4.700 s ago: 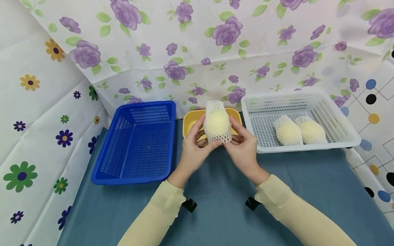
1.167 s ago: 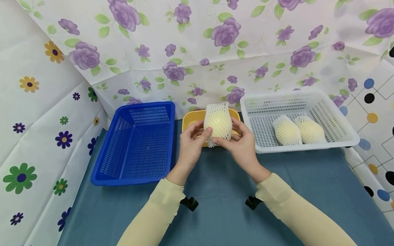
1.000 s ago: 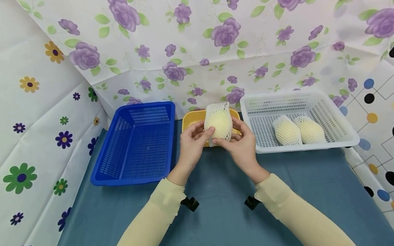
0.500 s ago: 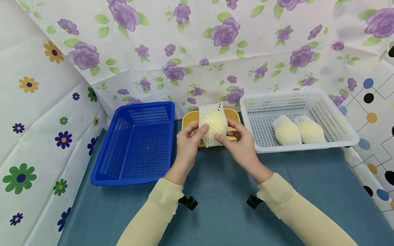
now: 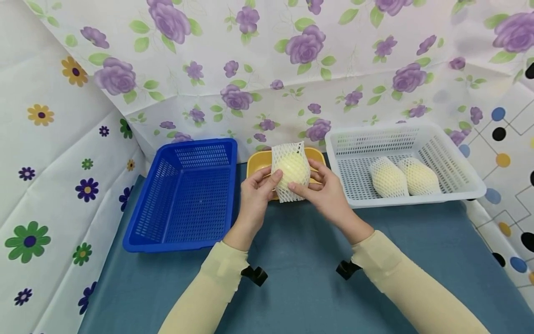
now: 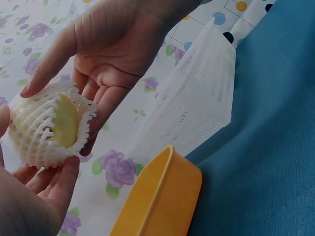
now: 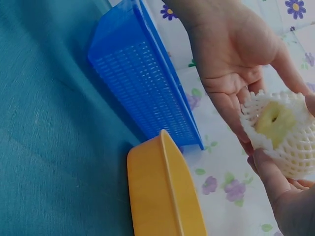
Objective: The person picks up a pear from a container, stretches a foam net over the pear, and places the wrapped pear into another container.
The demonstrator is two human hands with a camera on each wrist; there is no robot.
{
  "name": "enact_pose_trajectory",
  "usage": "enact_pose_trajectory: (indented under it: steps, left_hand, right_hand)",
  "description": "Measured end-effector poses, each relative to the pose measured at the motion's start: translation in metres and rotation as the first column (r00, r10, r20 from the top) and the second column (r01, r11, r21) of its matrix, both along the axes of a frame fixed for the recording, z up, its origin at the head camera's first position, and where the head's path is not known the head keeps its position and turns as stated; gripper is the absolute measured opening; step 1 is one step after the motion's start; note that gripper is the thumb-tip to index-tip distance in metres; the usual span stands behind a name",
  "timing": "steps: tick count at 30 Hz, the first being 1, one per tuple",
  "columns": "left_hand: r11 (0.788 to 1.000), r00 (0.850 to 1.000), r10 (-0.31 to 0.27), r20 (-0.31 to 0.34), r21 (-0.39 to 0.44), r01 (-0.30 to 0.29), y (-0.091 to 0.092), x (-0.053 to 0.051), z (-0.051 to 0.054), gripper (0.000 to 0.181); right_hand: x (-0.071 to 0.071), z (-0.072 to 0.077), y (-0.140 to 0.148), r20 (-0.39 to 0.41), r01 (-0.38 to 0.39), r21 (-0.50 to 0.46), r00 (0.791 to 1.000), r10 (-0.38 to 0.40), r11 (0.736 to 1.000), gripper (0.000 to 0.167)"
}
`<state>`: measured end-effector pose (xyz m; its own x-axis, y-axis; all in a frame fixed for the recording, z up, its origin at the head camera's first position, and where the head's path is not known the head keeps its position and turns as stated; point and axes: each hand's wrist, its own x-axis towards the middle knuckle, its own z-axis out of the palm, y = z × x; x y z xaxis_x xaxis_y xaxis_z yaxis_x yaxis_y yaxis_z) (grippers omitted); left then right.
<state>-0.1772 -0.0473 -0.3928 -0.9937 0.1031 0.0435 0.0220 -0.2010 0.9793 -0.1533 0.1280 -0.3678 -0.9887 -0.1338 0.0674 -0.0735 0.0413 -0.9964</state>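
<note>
A pale yellow, rounded fruit (image 5: pixel 293 168) in a white foam net sleeve is held up by both hands, in front of the yellow bin (image 5: pixel 256 162). My left hand (image 5: pixel 253 197) grips its left side, thumb on the near face. On the other side my right hand (image 5: pixel 329 195) grips it, thumb lower on the near face. The net stands open at the end nearest the wrist cameras. There the bare skin of the fruit (image 7: pixel 275 123) shows, with a dark spot in a small dimple. Its exact kind is unclear. Fingers behind it are partly hidden in the head view.
A blue perforated basket (image 5: pixel 179 239) stands at the left on the blue-green table cloth (image 5: pixel 304 278). At the right, a white perforated basket (image 5: pixel 354 181) holds two netted fruits (image 5: pixel 390 178). Flowered sheets (image 5: pixel 200 55) hang behind and at the left side.
Both hands still hold the netted fruit. It has come slightly lower and turned, and the thumbs have shifted from its bottom edge up onto the near face.
</note>
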Motion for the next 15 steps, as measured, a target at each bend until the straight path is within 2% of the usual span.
enact_pose_trajectory:
  steps: [8, 15]
  left_hand:
    - [1.0, 1.0, -0.014, 0.011, -0.013, 0.014, -0.001, -0.001, -0.003, 0.041]
    - [0.999, 0.999, -0.04, 0.001, -0.008, 0.04, 0.002, -0.001, -0.005, 0.041]
  right_hand:
    - [-0.012, -0.015, 0.009, 0.083, -0.025, 0.0, 0.996, 0.025, 1.0, 0.064]
    - [-0.017, -0.021, 0.011, 0.121, -0.05, -0.011, 0.991, 0.051, 0.999, 0.067]
